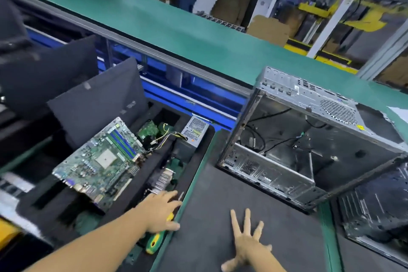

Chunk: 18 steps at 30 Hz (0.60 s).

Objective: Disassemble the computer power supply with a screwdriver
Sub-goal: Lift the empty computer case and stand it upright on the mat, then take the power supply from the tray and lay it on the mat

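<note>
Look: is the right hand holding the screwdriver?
No, the right hand lies spread flat on the mat; the left hand holds the screwdriver.

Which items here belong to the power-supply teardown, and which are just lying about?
Job: power supply; screwdriver, gripped by the left hand.
Lying about: motherboard; computer case; dark side panel.

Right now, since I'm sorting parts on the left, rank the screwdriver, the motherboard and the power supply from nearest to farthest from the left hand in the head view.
1. screwdriver: held in the left hand itself, handle toward the person.
2. motherboard: to the hand's left, lying tilted.
3. power supply: farthest, well beyond the hand toward the back.
</note>
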Tool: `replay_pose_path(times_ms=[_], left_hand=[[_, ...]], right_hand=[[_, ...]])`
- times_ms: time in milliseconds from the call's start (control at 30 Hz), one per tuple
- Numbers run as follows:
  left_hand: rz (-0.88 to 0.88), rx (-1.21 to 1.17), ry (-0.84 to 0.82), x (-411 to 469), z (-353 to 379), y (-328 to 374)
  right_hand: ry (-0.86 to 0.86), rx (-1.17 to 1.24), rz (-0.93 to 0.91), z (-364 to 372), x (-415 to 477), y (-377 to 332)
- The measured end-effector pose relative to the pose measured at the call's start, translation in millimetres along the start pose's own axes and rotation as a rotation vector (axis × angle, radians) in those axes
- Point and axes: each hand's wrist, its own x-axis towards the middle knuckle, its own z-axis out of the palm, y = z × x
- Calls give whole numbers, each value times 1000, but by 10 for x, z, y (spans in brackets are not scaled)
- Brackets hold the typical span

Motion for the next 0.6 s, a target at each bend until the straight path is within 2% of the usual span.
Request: replay_pose_path(times_ms=[100,233,300,433,533,600], left_hand=[[-5,-59,-74,-78,205,87],[-45,-75,-11,-57,185,159],[-58,-56,88,-8,84,166],[-177,-86,412,280,-326,49],[-266,-46,464,587,-698,-83],[-296,-5,445,805,-948,-131]], right_hand=[[-29,-36,26,29,52,-6],[43,-34,73,72,86,-5],[55,-45,82,85,108,-9],[84,-48,96,111,197,38],[136,-78,82,122,191,51],[99,-83,70,124,239,46]])
